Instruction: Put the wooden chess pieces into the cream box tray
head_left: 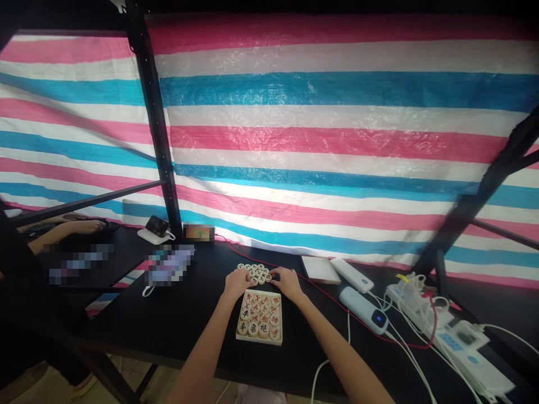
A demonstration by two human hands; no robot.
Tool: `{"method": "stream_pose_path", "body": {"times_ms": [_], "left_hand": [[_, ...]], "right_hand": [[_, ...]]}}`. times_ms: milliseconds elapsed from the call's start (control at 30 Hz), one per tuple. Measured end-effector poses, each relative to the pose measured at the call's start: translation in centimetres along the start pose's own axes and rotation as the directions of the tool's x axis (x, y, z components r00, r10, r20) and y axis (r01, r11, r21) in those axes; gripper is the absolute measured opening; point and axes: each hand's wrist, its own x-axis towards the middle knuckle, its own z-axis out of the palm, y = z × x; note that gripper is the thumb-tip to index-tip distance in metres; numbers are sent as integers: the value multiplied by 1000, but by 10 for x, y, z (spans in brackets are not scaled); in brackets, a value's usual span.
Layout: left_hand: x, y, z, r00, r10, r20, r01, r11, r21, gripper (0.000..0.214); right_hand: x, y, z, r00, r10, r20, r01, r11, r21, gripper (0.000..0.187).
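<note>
A cluster of round Chinese chess pieces [258, 272] with black characters lies on the black table between my hands. My left hand [236, 282] presses its curled fingers against the cluster's left side. At the opposite side, my right hand [288, 281] has its bent fingertips on the rightmost pieces. Nearer to me sits an open white box [238, 339], below and between my hands. Rows of chess pieces [265, 320] fill it, most with red characters and several with black ones.
A shallow white lid [320, 270] lies to the right, beside a white power bank [351, 275] and a grey-white device [362, 310]. Cables run to a power strip [458, 350]. Another person's hand [88, 226] rests on the left table. A black metal post [158, 129] stands behind.
</note>
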Motion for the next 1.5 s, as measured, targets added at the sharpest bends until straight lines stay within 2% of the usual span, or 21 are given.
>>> {"method": "stream_pose_path", "body": {"times_ms": [167,267,367,467,533,700,867,933,1000,1100,1233,1333,1500], "left_hand": [[-2,-2,-6,1000,13,-19,-13,1000,5,18],[-13,-6,-6,1000,-14,-27,13,999,-52,29],[-28,-15,-3,999,-6,-37,1,992,-129,40],[-44,-23,1,998,40,-56,-51,976,-212,37],[-52,-26,5,995,81,-59,-94,959,-266,34],[-64,-28,11,988,118,-102,-144,943,-301,40],[-71,-33,9,987,109,-120,-139,951,-275,36],[-72,-37,9,988,92,-124,-122,956,-265,35],[-73,-40,9,989,69,-130,-103,955,-279,35],[-72,-43,12,991,40,-128,-81,942,-327,35],[-72,-44,15,991,33,-126,-79,921,-382,36],[-73,-45,15,989,37,-141,-91,912,-399,35],[-73,-46,16,986,44,-161,-108,905,-412,33]], "right_hand": [[-9,-3,-13,1000,25,-9,-25,1000,5,26],[-25,-13,-28,998,-56,32,55,997,48,25],[-50,-29,-43,953,-256,159,243,965,99,23],[-76,-44,-51,888,-385,251,370,923,108,27],[-88,-51,-50,866,-414,280,403,910,99,29],[-97,-56,-45,855,-426,297,418,904,95,24],[-85,-56,-58,825,-473,309,425,880,212,23],[-71,-60,-61,846,-462,267,403,881,246,25],[-51,-64,-59,886,-416,203,375,902,213,25],[-14,-71,-45,935,-339,100,334,941,61,19],[21,-76,-19,950,-305,62,310,945,-103,16],[29,-77,-5,951,-304,63,310,938,-155,16],[22,-72,7,940,-335,65,342,923,-175,14]]}}
